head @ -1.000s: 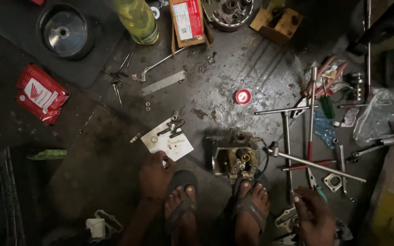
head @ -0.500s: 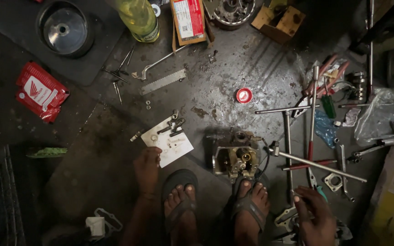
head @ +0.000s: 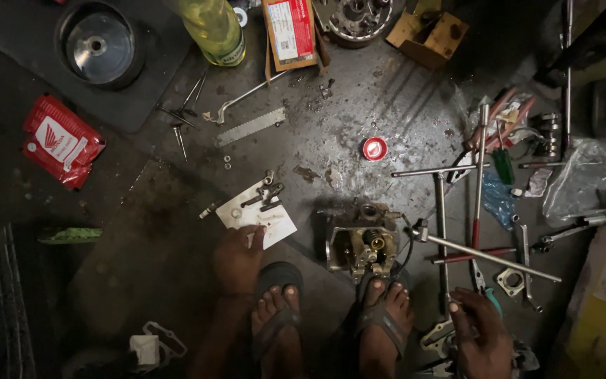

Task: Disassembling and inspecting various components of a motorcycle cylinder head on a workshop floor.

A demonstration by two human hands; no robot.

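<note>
Left hand [head: 238, 258] is down on the floor [head: 359, 119], fingers loosely curled, fingertip touching the near edge of a white paper sheet [head: 257, 214]. It grips nothing; index finger rests on the paper. Small bolts and dark metal bits [head: 264, 195] lie on the sheet's far half, one loose bolt [head: 207, 210] just off its left corner.

Right hand [head: 482, 335] is low right, fingers bent around a teal-handled tool [head: 492, 300]; only the tip of the handle shows past the fingers, so the grip looks closed on it, though the rest is hidden. A flat metal gasket-shaped plate [head: 438, 335] lies just beside that hand.

Between the hands: two feet in sandals, left foot [head: 275, 319], right foot [head: 384, 319]. Engine cylinder head [head: 362, 244] sits on the floor touching the right foot's toes, just right of the paper.

Right of the head: long T-handle wrenches [head: 457, 170] crossed over each other, a red-handled screwdriver [head: 477, 231] and a green-handled one [head: 503, 165] among them. Red cap [head: 374, 148] alone mid-floor. Far side: yellow-green bottle [head: 213, 28], cardboard box [head: 290, 31], round metal drum part [head: 99, 45] on a dark mat. Red packet [head: 61, 140] well off to the left. Clear plastic bag [head: 587, 175] at right edge.
</note>
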